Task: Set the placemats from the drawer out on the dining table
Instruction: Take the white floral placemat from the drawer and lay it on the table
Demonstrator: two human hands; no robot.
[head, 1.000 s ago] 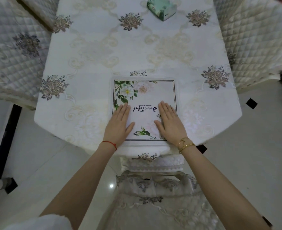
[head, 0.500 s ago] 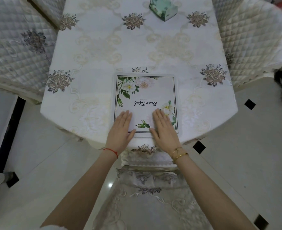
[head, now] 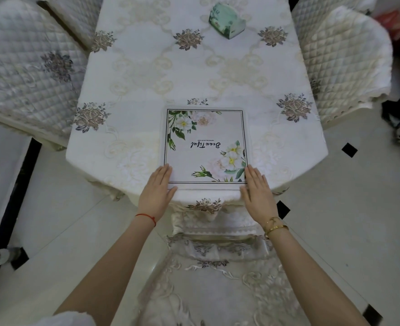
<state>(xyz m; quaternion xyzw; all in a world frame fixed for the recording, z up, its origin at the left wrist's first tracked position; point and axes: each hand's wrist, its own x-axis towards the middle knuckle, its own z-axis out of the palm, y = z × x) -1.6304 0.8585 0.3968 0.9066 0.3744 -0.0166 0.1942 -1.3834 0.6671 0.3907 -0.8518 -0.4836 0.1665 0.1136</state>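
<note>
White floral placemat (head: pixel 206 147) reads "Beautiful"; left hand (head: pixel 156 190), right hand (head: pixel 256 194) flat, gripping nothing.

My one camera sits on my head, looking forward and steeply down over the near end of the table (head: pixel 147 74), fairly close; its wide lens probably bends the edges.

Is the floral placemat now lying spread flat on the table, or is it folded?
Spread flat. The placemat shows its whole printed border and all four corners on the tablecloth, with no crease visible.
</note>
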